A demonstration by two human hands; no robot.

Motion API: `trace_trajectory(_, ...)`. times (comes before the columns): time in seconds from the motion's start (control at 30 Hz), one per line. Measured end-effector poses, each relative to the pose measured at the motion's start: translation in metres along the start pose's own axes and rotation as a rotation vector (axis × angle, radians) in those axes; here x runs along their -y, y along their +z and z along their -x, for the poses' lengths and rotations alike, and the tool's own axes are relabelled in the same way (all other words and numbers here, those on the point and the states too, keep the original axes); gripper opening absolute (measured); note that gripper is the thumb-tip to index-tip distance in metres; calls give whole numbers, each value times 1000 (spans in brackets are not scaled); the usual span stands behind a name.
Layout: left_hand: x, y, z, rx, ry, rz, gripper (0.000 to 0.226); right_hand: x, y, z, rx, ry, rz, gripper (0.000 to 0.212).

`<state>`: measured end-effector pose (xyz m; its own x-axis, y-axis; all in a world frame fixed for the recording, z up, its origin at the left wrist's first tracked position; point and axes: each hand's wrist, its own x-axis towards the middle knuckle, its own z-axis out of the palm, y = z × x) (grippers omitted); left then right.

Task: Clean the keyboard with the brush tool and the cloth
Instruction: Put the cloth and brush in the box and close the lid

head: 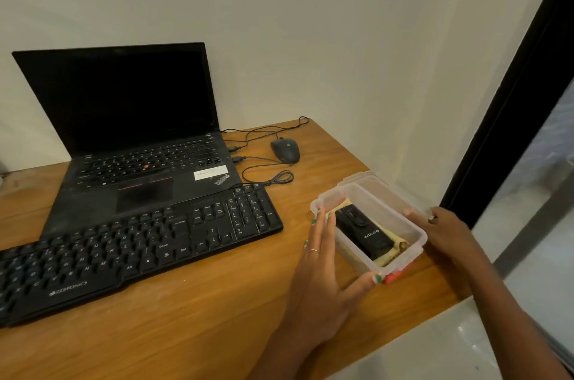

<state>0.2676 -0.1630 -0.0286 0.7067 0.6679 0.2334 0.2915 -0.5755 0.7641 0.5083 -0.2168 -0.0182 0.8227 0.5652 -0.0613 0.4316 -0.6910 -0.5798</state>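
A black external keyboard (133,252) lies across the front left of the wooden desk. To its right stands a clear plastic box (400,218) holding a black brush tool (363,232) on top of a yellow cloth (394,247). My left hand (323,261) lies flat against the box's left wall, its fingers straight and its thumb at the near corner. On the far right rim rests my right hand (447,229), touching the box's edge. Neither hand holds the tool or the cloth.
A black laptop (139,143) stands open behind the keyboard, screen dark. A wired mouse (285,150) and looped cables (267,176) lie behind the box. The box's lid (363,177) sits behind it. The desk edge (435,308) runs close on the right.
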Motion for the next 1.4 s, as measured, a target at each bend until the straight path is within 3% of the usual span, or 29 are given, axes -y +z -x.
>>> trace_trajectory(0.23, 1, 1, 1, -10, 33, -37, 97, 7, -1, 13, -137, -20, -240, 37)
trace_trajectory(0.47, 2, 2, 1, -11, 26, -35, 96, 37, -25, 42, -312, -245, -587, 31)
trace_trajectory(0.7, 1, 2, 1, -24, 38, -25, 95, 49, -21, 94, -326, -555, -314, 23)
trace_trajectory(0.93, 1, 1, 2, -3, 43, -7, 104, 40, -7, 121, -80, -724, -122, 41)
trace_trajectory(1.1, 1, 0, 1, 14, 39, -1, 108, 36, -12, 118, 43, -718, -134, 24)
trace_trajectory(1.23, 3, 1, 1, -8, 73, 29, 109, 33, -12, 117, 133, -741, -278, 49)
trace_trajectory(1.33, 2, 1, 2, -12, 70, 26, 109, 38, -15, 118, 84, -742, -330, 43)
trace_trajectory(1.4, 0, 1, 3, -13, 64, 15, 111, 43, -19, 114, -72, -710, -345, 29)
